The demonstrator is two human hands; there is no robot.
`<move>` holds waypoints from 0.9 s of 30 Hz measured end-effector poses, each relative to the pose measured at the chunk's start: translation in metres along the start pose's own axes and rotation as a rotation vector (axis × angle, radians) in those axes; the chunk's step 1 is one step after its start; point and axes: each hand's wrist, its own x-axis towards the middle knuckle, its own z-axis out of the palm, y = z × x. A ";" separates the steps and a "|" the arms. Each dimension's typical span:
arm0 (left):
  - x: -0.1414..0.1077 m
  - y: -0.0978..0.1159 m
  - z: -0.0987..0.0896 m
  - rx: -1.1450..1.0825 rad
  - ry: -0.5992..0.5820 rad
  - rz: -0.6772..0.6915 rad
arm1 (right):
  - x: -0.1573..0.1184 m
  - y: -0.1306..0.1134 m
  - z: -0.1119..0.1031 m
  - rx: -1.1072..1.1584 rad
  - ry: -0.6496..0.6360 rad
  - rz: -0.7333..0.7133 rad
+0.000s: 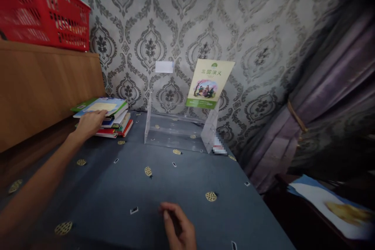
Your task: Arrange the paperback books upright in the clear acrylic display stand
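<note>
My left hand [91,122] reaches to a stack of books [118,122] at the left back of the table. Its fingers are closed at the front edge of the top book [102,105], which has a light blue cover; the thumb is hidden. Near the table's front edge, my right hand [180,226] is loosely curled above the cloth, with a gap between thumb and fingers and nothing in it. Between the stack and the curtain stands a clear acrylic book rack [175,140]. A cream and green book cover [208,84] with Chinese characters shows upright at its right end.
A dark blue cloth with pineapple prints covers the table [164,187]. On a wooden cabinet [49,90] at left sits a red plastic basket [64,19]. A purple curtain [293,125] hangs at right, above a blue and white packet [328,207]. Behind is a patterned wall.
</note>
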 end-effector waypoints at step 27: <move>-0.107 0.008 0.052 -0.628 0.389 -0.184 | 0.184 -0.025 0.206 0.654 -0.644 0.376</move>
